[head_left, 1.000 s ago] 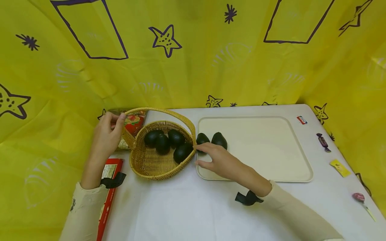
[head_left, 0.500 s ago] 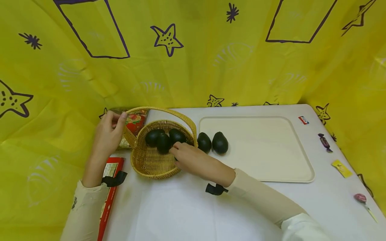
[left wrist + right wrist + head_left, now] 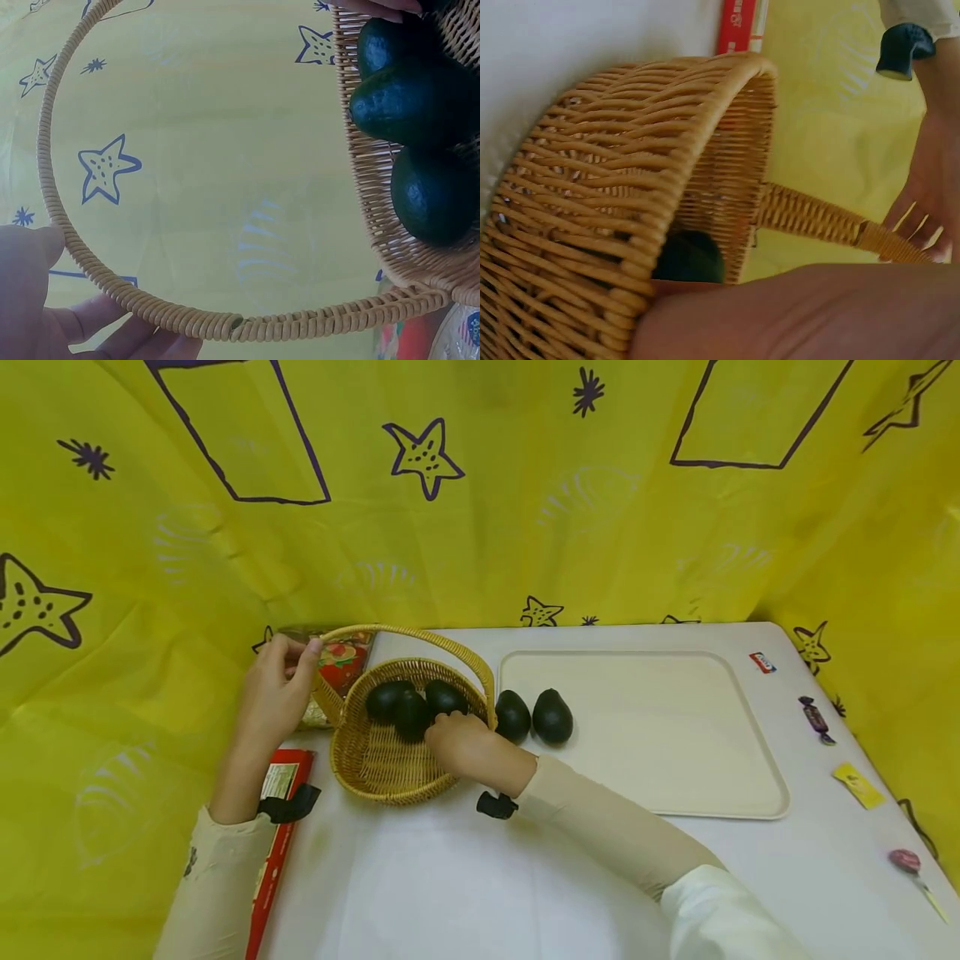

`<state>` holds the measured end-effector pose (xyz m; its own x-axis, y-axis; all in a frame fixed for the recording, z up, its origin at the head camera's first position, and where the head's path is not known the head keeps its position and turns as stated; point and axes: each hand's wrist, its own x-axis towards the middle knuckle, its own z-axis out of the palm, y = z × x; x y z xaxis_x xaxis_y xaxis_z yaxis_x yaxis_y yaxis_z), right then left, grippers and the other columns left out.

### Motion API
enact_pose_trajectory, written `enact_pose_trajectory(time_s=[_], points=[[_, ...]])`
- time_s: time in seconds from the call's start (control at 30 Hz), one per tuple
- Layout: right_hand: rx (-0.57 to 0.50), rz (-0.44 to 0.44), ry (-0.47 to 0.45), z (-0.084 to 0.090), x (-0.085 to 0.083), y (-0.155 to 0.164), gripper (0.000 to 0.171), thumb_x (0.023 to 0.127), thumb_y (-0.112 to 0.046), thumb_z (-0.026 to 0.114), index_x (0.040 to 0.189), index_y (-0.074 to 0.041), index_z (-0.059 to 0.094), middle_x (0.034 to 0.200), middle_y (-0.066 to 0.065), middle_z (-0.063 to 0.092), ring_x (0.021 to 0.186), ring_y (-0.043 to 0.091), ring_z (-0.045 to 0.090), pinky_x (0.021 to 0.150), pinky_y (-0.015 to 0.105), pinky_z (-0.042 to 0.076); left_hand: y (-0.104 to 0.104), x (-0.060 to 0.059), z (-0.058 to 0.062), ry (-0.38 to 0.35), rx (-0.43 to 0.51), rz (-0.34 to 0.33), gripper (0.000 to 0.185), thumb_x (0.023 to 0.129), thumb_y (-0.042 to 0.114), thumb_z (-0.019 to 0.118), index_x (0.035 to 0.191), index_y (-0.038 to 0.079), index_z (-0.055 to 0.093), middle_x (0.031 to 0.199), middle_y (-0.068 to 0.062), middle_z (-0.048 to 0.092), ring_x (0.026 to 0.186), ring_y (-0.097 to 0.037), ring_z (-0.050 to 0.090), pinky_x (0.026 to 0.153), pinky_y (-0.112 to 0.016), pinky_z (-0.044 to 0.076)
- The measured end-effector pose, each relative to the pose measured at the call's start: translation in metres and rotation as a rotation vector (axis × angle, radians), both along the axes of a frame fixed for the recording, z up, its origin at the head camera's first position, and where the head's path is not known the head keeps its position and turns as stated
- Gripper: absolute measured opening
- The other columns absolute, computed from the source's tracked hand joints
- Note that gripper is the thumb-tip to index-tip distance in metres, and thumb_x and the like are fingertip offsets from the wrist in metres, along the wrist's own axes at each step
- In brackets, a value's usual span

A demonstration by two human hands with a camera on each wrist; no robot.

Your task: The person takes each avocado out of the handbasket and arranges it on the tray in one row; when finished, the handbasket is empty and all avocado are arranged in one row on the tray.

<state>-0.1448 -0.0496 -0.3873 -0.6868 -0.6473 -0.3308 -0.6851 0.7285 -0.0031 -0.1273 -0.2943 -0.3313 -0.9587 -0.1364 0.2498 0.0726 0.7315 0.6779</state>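
My left hand (image 3: 273, 697) grips the arched handle of the round woven wicker basket (image 3: 367, 768) near the surface's left edge | my right hand (image 3: 465, 747) inside basket, fingers curled on a dark green avocado (image 3: 442, 697); grasp unclear | two more avocados (image 3: 551, 717) on cream rectangular tray (image 3: 675, 735), beside basket.

A person's two arms, in pale long sleeves with a small black clip at each wrist, reach forward from the bottom edge of the head view. The left hand (image 3: 273, 697) is raised at the left, forearm angled upward, fingers and thumb curled together in a pinch. The right hand (image 3: 465, 747) stretches in from the lower right, palm down, fingers bent downward and partly hidden from sight.
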Motion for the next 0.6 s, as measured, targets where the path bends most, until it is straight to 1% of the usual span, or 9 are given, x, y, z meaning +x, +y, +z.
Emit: enact_pose_trajectory(time_s=[0.1, 0.2, 0.3, 0.37, 0.43, 0.53, 0.6], points=[[0.007, -0.032, -0.065, -0.001, -0.006, -0.001, 0.022, 0.105, -0.012, 0.065, 0.125, -0.012, 0.073, 0.125, 0.008, 0.067, 0.109, 0.025, 0.063, 0.083, 0.035, 0.059, 0.001, 0.0, -0.001, 0.001, 0.002, -0.002, 0.057, 0.112, 0.051, 0.044, 0.121, -0.004, 0.055, 0.126, -0.028, 0.055, 0.123, -0.05, 0.056, 0.106, -0.066, 0.044], [-0.004, -0.038, -0.075, -0.002, -0.01, -0.001, 0.02, 0.104, -0.01, 0.065, 0.121, -0.011, 0.075, 0.125, 0.008, 0.069, 0.109, 0.025, 0.064, 0.084, 0.036, 0.058, 0.001, -0.001, -0.002, 0.006, 0.006, -0.007, 0.057, 0.112, 0.051, 0.045, 0.121, -0.004, 0.055, 0.125, -0.027, 0.054, 0.123, -0.05, 0.056, 0.107, -0.066, 0.044], [-0.019, -0.027, -0.05, -0.004, -0.013, -0.002, 0.019, 0.105, -0.009, 0.063, 0.119, -0.011, 0.076, 0.125, 0.008, 0.071, 0.109, 0.026, 0.064, 0.088, 0.038, 0.059, 0.0, -0.001, -0.002, 0.009, 0.007, -0.006, 0.056, 0.112, 0.05, 0.045, 0.121, -0.004, 0.055, 0.124, -0.027, 0.054, 0.123, -0.049, 0.056, 0.107, -0.066, 0.044], [-0.02, -0.012, -0.021, -0.006, -0.014, -0.003, 0.021, 0.107, -0.009, 0.061, 0.122, -0.011, 0.075, 0.126, 0.008, 0.07, 0.111, 0.027, 0.064, 0.09, 0.039, 0.059, 0.0, -0.001, -0.002, 0.005, 0.005, -0.004, 0.057, 0.112, 0.051, 0.044, 0.121, -0.004, 0.055, 0.125, -0.027, 0.055, 0.123, -0.05, 0.057, 0.107, -0.066, 0.044], [-0.017, 0.005, 0.005, -0.008, -0.016, -0.004, 0.024, 0.108, -0.01, 0.06, 0.127, -0.012, 0.073, 0.129, 0.009, 0.069, 0.113, 0.028, 0.063, 0.092, 0.04, 0.059, 0.0, -0.001, -0.001, 0.001, 0.004, -0.004, 0.058, 0.111, 0.052, 0.044, 0.122, -0.004, 0.055, 0.126, -0.027, 0.055, 0.124, -0.05, 0.057, 0.107, -0.066, 0.044], [-0.027, 0.015, 0.022, -0.012, -0.018, -0.006, 0.027, 0.107, -0.021, 0.065, 0.132, -0.014, 0.071, 0.131, 0.009, 0.068, 0.116, 0.028, 0.063, 0.094, 0.04, 0.059, -0.001, -0.002, -0.001, -0.003, 0.011, -0.005, 0.058, 0.111, 0.052, 0.044, 0.122, -0.004, 0.055, 0.127, -0.027, 0.054, 0.124, -0.05, 0.057, 0.107, -0.066, 0.044], [-0.057, -0.005, 0.002, -0.013, -0.02, -0.007, 0.031, 0.105, -0.031, 0.068, 0.132, -0.014, 0.071, 0.131, 0.01, 0.068, 0.118, 0.03, 0.063, 0.094, 0.042, 0.059, -0.001, -0.002, -0.001, -0.004, 0.014, -0.005, 0.058, 0.111, 0.052, 0.044, 0.122, -0.004, 0.055, 0.127, -0.027, 0.055, 0.124, -0.049, 0.057, 0.107, -0.066, 0.044]])
